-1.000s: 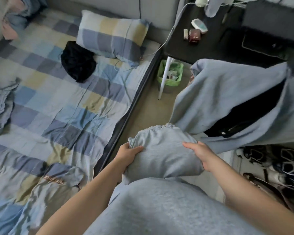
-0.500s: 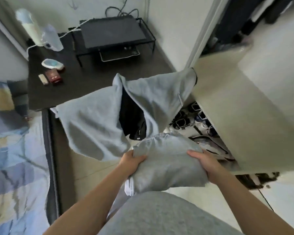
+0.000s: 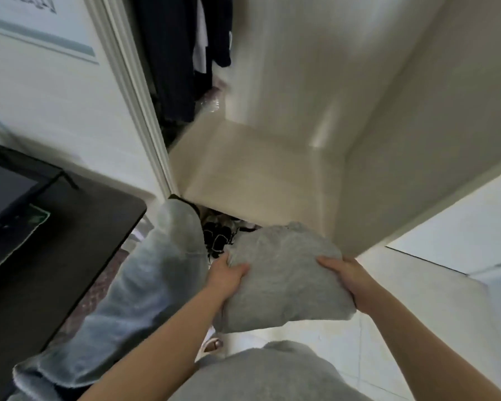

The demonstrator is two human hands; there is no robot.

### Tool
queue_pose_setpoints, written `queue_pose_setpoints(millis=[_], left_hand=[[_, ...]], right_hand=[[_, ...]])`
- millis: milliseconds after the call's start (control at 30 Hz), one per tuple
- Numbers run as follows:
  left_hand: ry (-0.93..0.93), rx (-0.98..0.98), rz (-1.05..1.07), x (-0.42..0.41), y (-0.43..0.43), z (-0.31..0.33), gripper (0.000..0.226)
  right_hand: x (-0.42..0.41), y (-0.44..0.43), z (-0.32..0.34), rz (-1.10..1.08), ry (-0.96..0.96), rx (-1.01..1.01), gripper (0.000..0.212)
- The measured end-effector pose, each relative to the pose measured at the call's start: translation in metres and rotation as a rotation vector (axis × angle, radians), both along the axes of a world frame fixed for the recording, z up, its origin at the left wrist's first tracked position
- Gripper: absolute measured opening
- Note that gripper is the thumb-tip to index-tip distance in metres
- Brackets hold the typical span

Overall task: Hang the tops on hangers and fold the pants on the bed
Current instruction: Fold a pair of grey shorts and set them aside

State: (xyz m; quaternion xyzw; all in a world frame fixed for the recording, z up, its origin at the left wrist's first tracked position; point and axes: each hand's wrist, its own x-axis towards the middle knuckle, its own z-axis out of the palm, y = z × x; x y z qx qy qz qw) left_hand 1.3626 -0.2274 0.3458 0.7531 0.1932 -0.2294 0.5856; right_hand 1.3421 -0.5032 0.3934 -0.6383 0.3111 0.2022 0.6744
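Note:
A folded bundle of grey pants [image 3: 284, 279] is held in front of me at waist height. My left hand [image 3: 227, 274] grips its left edge, thumb on top and fingers underneath. My right hand [image 3: 349, 277] grips the right edge the same way. The bundle hangs just in front of a cream wardrobe shelf [image 3: 260, 180]. A light grey-blue garment [image 3: 145, 285] drapes over something at my left.
Dark clothes [image 3: 182, 53] hang in the wardrobe above the shelf. Shoes [image 3: 217, 238] lie on the floor under the shelf. A dark desk [image 3: 55, 256] with a black stand [image 3: 9, 186] is at the left. White floor tiles [image 3: 434, 314] lie at the right.
I have turned away from the bed to face the wardrobe. The folded pants, held by both hands throughout, have come up close to the cream shelf.

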Motion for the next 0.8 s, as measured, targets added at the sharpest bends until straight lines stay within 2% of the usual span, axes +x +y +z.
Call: queue_pose_setpoints(millis=[133, 200, 267, 500, 633, 800], left_hand=[[0.002, 0.107, -0.156, 0.049, 0.000, -0.006, 0.030], [0.023, 0.191, -0.245, 0.072, 0.001, -0.008, 0.051], [0.049, 0.236, -0.289, 0.096, 0.003, -0.008, 0.062], [0.030, 0.284, -0.329, 0.184, 0.007, -0.002, 0.064], [-0.022, 0.265, -0.293, 0.229, 0.002, 0.001, 0.055], [-0.185, 0.181, -0.282, 0.280, -0.022, 0.003, 0.026]], right_hand=[[0.013, 0.017, -0.005, -0.103, -0.017, 0.025, 0.036], [0.022, 0.024, -0.008, -0.139, -0.011, 0.043, 0.035], [0.034, 0.029, -0.010, -0.176, 0.000, 0.061, 0.032], [0.116, 0.035, -0.021, -0.173, 0.053, 0.052, 0.034], [0.170, 0.024, -0.028, -0.145, -0.012, -0.005, 0.033], [0.230, 0.007, -0.049, -0.162, -0.121, -0.204, 0.028]])
